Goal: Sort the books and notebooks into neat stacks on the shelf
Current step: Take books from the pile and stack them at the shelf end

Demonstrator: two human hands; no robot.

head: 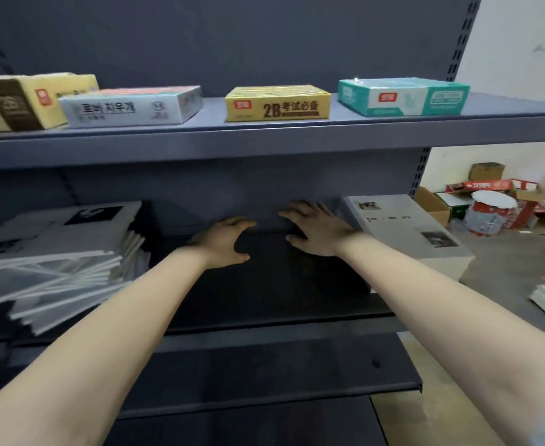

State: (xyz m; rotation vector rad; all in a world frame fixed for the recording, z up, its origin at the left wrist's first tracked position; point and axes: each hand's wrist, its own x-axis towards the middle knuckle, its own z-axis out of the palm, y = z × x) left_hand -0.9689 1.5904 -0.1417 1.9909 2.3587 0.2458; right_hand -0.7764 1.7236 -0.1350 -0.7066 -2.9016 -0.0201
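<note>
Left hand (229, 239) and right hand (316, 230): both reach into the middle shelf (280, 284) with fingers spread and relaxed. They hold nothing and sit palms down over the bare dark surface between two groups of books. Untidy pile (61, 252): lies to the left of the left hand, near it but apart. Its grey-white covers are fanned and slipping, edges are out of line, and the long axes run roughly from shelf front toward the back panel. Squared stack (406, 230): lies just beside the right hand, on its right, with the top cover flat and the long axis likewise front to back; contact cannot be confirmed. Judgement: the untidy pile is the work outstanding. The left hand is nearer to it, so the next move calls for a sideways reach leftward. Upper shelf (200, 146) carries four stationery boxes, among them a yellow box (277, 103) and a teal box (403, 96). Past the shelf end at right, cartons (496, 210) lie on the floor.
</note>
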